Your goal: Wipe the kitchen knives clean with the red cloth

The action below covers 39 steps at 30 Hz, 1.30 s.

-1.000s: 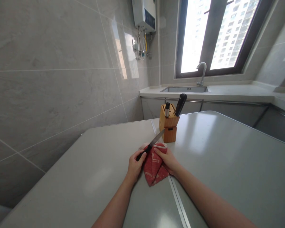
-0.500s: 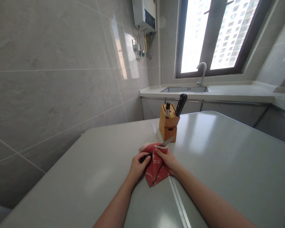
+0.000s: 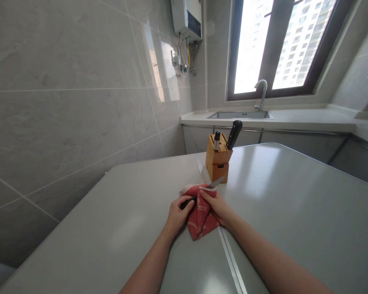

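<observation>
My left hand is closed around the black handle of a knife, whose blade points up and to the right. A red towel with a pale edge wraps the middle of the knife, so only the blade's tip end and part of the handle show. My right hand grips the towel around the blade, thumb on top. Just beyond the blade tip stands a wooden knife block. In its top slots sit a large black-handled knife and a shorter tool with a black and silver handle.
A white table with a metal seam lies under my hands. Behind it runs a counter with a sink and a faucet. A tiled wall rises at the left.
</observation>
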Each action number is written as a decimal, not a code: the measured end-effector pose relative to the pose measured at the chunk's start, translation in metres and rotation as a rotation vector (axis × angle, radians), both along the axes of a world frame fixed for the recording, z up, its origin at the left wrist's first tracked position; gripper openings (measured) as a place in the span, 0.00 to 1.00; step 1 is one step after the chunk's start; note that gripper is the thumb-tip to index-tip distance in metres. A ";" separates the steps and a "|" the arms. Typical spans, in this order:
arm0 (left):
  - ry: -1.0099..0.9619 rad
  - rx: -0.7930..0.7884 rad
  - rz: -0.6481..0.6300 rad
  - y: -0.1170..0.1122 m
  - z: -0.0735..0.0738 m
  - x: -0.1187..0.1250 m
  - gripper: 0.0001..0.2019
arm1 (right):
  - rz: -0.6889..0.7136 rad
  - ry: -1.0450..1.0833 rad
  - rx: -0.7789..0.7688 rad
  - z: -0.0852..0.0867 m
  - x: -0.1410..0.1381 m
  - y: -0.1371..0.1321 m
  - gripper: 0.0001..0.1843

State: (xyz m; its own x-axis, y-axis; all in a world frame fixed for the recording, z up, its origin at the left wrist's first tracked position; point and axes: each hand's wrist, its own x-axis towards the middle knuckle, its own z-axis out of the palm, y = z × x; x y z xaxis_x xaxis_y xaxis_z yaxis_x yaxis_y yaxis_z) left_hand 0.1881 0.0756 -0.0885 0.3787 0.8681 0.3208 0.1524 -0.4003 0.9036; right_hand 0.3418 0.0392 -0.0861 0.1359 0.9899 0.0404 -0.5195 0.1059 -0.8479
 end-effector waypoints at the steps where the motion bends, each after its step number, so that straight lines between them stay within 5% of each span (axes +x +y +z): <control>1: -0.002 -0.001 0.002 0.000 0.000 0.000 0.13 | 0.004 0.002 0.000 0.000 0.000 0.000 0.17; 39: -0.084 -0.018 0.052 0.004 -0.005 -0.001 0.12 | 0.002 -0.014 0.058 0.004 -0.001 -0.001 0.12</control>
State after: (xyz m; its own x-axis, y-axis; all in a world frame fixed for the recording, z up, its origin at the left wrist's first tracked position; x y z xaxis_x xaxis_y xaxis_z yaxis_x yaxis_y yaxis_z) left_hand 0.1872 0.0794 -0.0931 0.3057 0.8918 0.3336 0.0955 -0.3773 0.9211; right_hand 0.3405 0.0385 -0.0821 0.1332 0.9861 0.0996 -0.5076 0.1542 -0.8477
